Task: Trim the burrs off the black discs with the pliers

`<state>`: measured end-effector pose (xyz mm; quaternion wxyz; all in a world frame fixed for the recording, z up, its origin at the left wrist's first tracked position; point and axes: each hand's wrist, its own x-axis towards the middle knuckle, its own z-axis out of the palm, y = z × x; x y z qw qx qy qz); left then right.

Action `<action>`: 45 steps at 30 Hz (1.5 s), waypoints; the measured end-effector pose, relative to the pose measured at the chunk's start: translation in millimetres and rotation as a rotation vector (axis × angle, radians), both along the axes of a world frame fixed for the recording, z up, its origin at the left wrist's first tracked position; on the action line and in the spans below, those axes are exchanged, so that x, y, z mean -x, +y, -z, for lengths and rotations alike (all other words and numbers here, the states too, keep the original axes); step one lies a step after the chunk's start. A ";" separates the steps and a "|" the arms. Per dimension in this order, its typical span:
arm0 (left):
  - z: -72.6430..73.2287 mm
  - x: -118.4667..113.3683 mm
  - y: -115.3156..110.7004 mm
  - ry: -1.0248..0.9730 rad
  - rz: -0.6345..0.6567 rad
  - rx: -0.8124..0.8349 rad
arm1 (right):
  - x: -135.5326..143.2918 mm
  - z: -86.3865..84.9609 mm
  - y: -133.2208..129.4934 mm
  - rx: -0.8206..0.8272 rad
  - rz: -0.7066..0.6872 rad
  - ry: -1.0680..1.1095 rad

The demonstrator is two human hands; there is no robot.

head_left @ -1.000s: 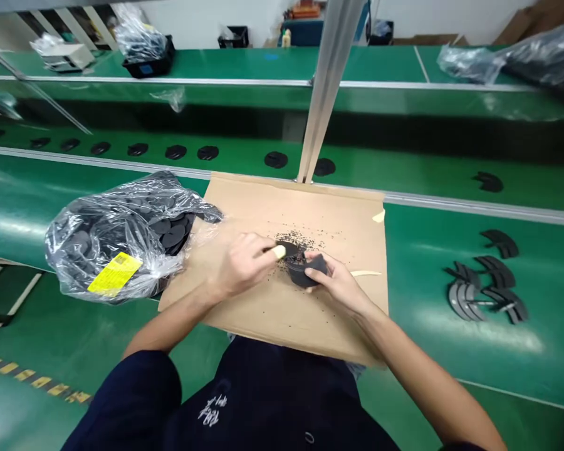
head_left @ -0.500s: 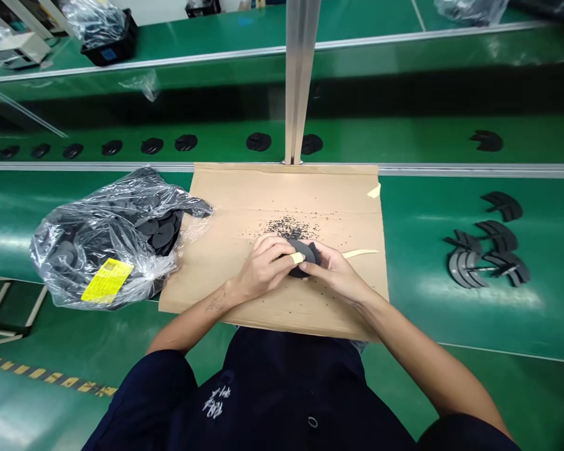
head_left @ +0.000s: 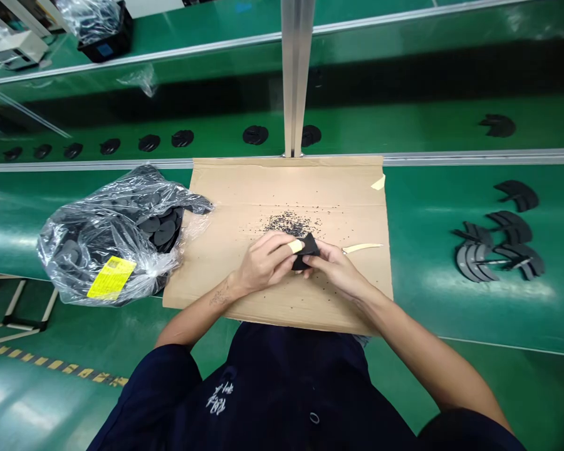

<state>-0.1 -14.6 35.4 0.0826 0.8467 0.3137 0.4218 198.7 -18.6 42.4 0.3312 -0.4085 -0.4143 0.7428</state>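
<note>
Over the cardboard sheet [head_left: 244,188], both hands hold one black, flexible-looking piece [head_left: 307,252], perhaps rubber or foam. My left hand [head_left: 269,258] pinches its left side; a pale yellow wrap [head_left: 295,246] covers one fingertip. On its right side, my right hand [head_left: 334,262] grips it between thumb and fingers. The piece looks folded, with a corner standing up, and fingers hide part of it. Just right of my right hand is a slim cream-handled tool [head_left: 364,247]; its tip end is partly hidden. Small black crumbs [head_left: 289,222] lie scattered beyond the hands.
A clear plastic bag [head_left: 113,238] of black discs [head_left: 164,233] overlaps the cardboard's left side. Curved black parts [head_left: 512,227] lie on the green table at right. Several round black pieces [head_left: 182,138] line the back strip. A metal post [head_left: 295,81] rises behind the cardboard.
The black piece has been turned or bent in my fingers, so a pointed corner now stands up. Both hands stay in nearly the same place. The view has shifted slightly.
</note>
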 end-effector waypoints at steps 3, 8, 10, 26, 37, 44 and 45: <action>-7.4 0.0 0.5 -0.149 -0.079 0.140 | -0.2 2.9 -0.7 0.021 0.040 -0.020; -11.6 -3.9 0.5 -0.191 -0.156 0.283 | -3.1 -3.1 -2.1 -0.040 -0.012 -0.007; -9.6 -6.3 0.2 -0.190 -0.145 0.324 | -3.4 -3.9 -2.8 -0.051 -0.040 0.000; -3.9 -15.4 -5.6 -0.132 -0.224 0.149 | -3.1 1.1 -6.6 -0.140 -0.002 -0.094; -0.5 -17.1 -12.9 -0.115 -0.286 0.083 | 2.0 4.2 -8.5 -0.125 0.056 -0.086; -3.3 -18.0 -17.4 -0.220 -0.199 0.222 | 0.0 2.1 -12.0 -0.308 0.120 -0.234; -5.2 -17.3 -17.7 -0.238 -0.174 0.283 | -0.9 1.0 -12.9 -0.343 0.120 -0.242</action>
